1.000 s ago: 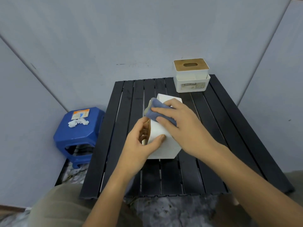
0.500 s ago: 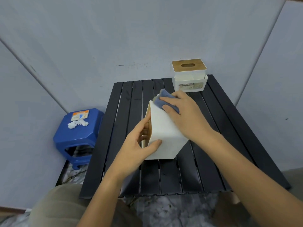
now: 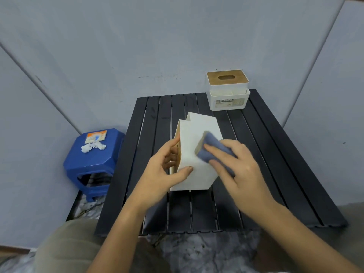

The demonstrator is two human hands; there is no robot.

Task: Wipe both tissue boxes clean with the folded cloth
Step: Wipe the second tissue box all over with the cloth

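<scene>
Stool (image 3: 92,162), blue, stands at the left edge of the frame with crumpled white tissue (image 3: 93,147) on top. At centre, on the black slatted bench (image 3: 275,164), the left hand (image 3: 163,170) grips a white tissue box (image 3: 197,134) tipped on its side, while the right hand (image 3: 242,170) holds a folded blue cloth (image 3: 212,148) against its upturned face. A second tissue box (image 3: 228,89), wood-lidded, sits upper right.
</scene>
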